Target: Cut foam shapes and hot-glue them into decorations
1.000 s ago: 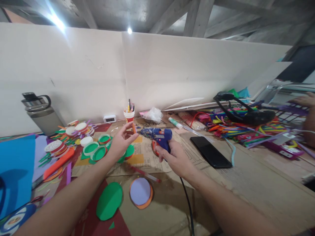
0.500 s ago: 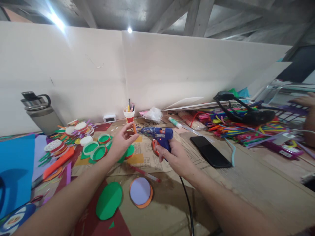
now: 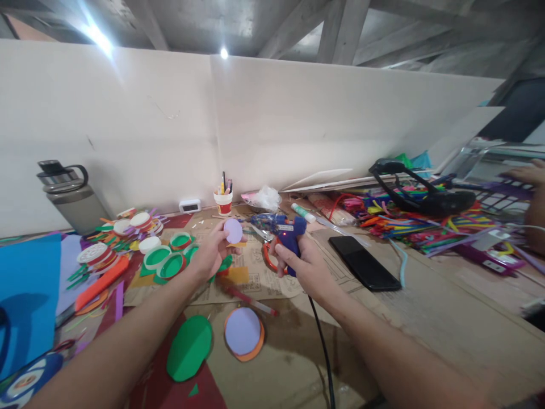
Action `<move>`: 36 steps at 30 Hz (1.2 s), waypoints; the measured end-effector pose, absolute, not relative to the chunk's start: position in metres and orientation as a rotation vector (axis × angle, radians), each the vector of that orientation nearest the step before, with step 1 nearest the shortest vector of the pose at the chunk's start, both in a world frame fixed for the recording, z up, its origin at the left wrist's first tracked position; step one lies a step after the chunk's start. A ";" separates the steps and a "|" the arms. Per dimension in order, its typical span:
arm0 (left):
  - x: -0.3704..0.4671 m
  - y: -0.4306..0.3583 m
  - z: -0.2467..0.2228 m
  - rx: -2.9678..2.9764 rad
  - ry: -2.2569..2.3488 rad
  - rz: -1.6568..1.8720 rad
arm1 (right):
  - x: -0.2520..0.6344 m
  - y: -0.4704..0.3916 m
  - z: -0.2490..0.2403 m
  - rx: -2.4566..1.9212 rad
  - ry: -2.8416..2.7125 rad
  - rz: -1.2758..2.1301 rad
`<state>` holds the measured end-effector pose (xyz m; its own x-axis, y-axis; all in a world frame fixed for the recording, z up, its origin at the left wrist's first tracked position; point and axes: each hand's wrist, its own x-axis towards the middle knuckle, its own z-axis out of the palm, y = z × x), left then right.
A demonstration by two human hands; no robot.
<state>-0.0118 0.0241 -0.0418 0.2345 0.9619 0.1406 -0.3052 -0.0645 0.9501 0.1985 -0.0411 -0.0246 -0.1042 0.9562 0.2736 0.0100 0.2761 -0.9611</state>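
Observation:
My left hand pinches a small lavender disc, its flat face turned up toward me. In my right hand is a blue hot glue gun with a small red light, its nozzle pointing left at the disc but apart from it. Orange-handled scissors lie just behind the gun. Beside my left wrist stand several round cups with green inside. Closer to me, a larger lavender disc rests on an orange one, with a green disc to its left.
A grey bottle and an orange cutter are at the left. A pen cup stands by the white board. On the right are a phone, a heap of pipe cleaners, a black headset and another person's hand.
In my left hand, the disc has turned from edge-on, showing orange, to its lavender face. The glue gun has shifted slightly right.

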 end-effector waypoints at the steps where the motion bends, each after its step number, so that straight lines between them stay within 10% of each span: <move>1: -0.011 0.024 -0.042 1.146 0.754 1.197 | 0.198 -0.040 -0.025 -0.969 -1.401 1.067; 36: 0.019 -0.012 -0.018 0.750 0.894 0.676 | 0.185 -0.037 -0.031 -1.116 -1.376 0.908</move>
<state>0.0190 -0.0121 -0.0180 0.4619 0.7761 -0.4294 -0.2013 0.5632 0.8014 0.1851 -0.0371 -0.0315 0.0342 0.9620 0.2709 0.1292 0.2646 -0.9557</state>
